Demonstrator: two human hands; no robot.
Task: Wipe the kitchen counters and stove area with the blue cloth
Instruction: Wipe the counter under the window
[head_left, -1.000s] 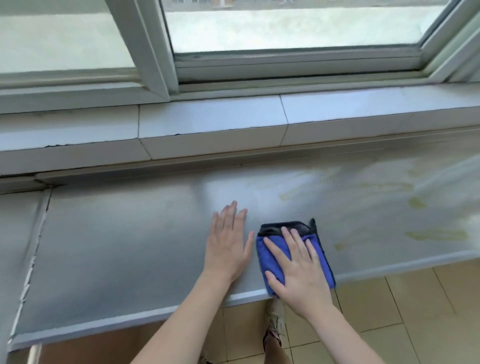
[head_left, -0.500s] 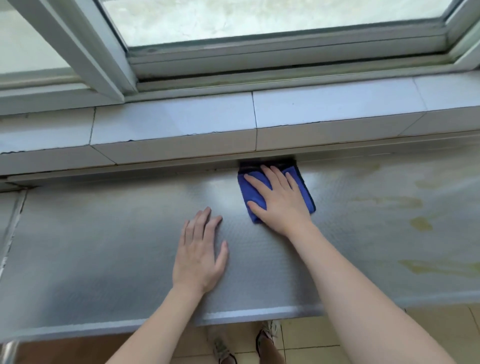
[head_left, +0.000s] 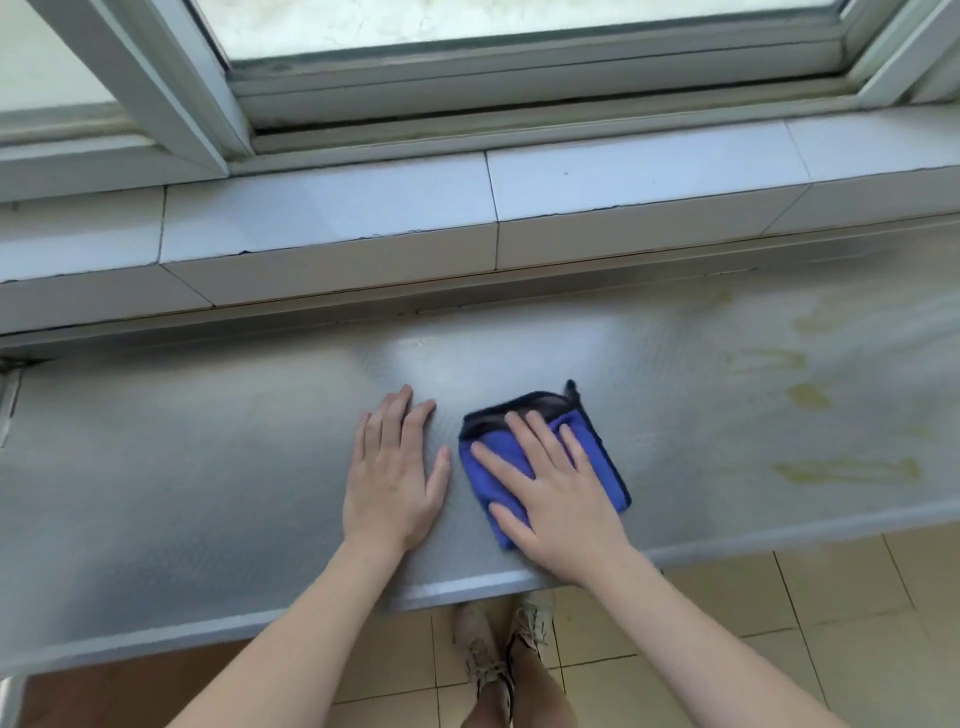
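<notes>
Head view, the only one. The right hand (head_left: 556, 499) lies flat on the folded blue cloth (head_left: 597, 457), fingers straight and a bit spread, pressing it down on the grey desk (head_left: 208, 467); it pinches nothing. The left hand (head_left: 395, 478) rests flat on the bare desk just beside the cloth, fingers together, holding nothing.

Risks, as I judge: the cloth is near the front edge of the desk, w/ its lower corner under the palm. If the hand pulls further toward the body, the cloth can slip over the edge and fall to the tiled floor (head_left: 779, 649). Because it is only pressed, not gripped, a fast stroke can also let it bunch or slide out from under the fingers. The yellowish stains (head_left: 808, 397) at the right are well apart from the cloth, so they can be missed if strokes do not reach there.

Cloth vs. grip: it is directly under the right palm and fingers; its dark-edged far corner sticks out beyond the fingertips (head_left: 517, 418), toward the window sill (head_left: 332, 218).
</notes>
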